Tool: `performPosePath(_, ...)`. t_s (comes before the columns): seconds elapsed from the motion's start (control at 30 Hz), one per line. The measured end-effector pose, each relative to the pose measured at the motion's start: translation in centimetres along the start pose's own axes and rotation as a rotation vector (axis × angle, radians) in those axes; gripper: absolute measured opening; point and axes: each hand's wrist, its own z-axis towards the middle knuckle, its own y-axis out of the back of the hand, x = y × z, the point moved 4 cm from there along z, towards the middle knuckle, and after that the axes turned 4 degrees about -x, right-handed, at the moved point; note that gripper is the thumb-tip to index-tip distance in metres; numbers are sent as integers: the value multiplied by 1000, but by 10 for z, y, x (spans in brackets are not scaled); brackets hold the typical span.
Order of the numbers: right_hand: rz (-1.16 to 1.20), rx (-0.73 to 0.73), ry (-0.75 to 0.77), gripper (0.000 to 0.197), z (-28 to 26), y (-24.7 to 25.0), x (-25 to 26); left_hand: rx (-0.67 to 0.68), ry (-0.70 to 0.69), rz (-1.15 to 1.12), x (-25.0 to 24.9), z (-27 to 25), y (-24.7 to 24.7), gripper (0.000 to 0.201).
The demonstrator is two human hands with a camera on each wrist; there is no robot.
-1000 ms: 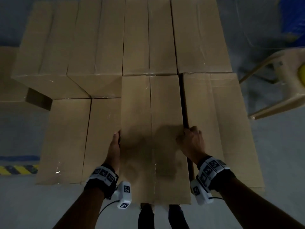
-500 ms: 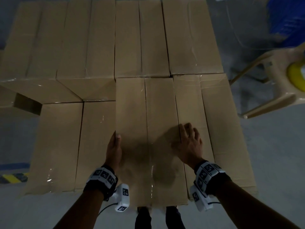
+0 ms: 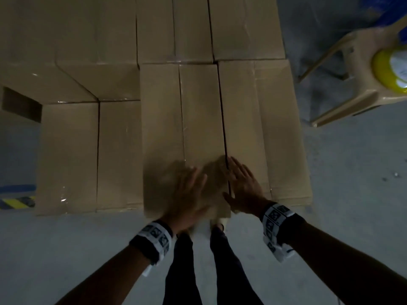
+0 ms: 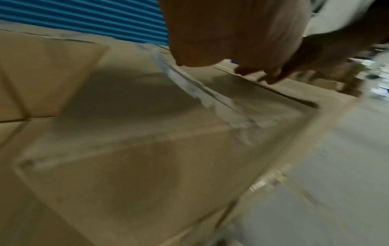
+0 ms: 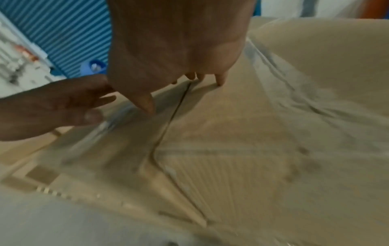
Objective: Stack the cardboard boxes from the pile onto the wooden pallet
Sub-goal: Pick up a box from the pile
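Taped cardboard boxes stand packed side by side. My left hand [image 3: 189, 190] lies flat and blurred over the near end of the middle box [image 3: 182, 119], fingers straight. My right hand [image 3: 242, 183] presses flat, fingers spread, on the right-hand box [image 3: 271, 128] just beside the dark seam between the two. In the right wrist view the right fingertips [image 5: 219, 81] touch the cardboard and the left hand [image 5: 63, 103] hovers at the left. The left wrist view shows the left hand's palm [image 4: 231, 33] over the taped box top [image 4: 147, 103]. Neither hand holds anything. No pallet shows plainly.
Taller boxes [image 3: 66, 40] rise at the back left, lower ones [image 3: 88, 155] at the near left. A beige plastic chair [image 3: 352, 62] carrying a yellow tape roll [image 3: 389, 71] stands right. A yellow-black floor stripe [image 3: 15, 202] lies left. My legs [image 3: 198, 260] stand against the box front.
My left hand left the middle box's left side and moved onto its top. My right hand uncurled from the seam and spread flat on the right box. The view shifted closer.
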Motion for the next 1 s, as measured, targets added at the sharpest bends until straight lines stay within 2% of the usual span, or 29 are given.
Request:
performPosePath(0.07,-52,32,65,98,-25,-9,-4,140,-96,-5,-27,-19,-26,100)
performPosePath(0.13,-125,70,100,107,-42,-14,-11,191,-84,34,-38,-25,-41,117)
performPosePath(0.17,-166,95,102,114,-47,-16,-15,185,-53,65,-38,-22,-44,119)
performPosePath(0.27,-227,149,85,125,-50,-19,-23,124,72,81,-35,-4,-41,109)
performPosePath(0.33,-219,137,76,122,-49,-19,-23,111,108,79,-33,4,-41,105)
performPosePath(0.47,-182,71,33,103,-47,-23,-20,113,107,94,-30,5,-44,102)
performPosePath(0.67,-122,73,17,97,-47,-23,-17,84,114,143,-27,6,-45,99)
performPosePath(1.0,-135,83,24,101,-46,-24,-19,132,155,166,-26,9,-43,94)
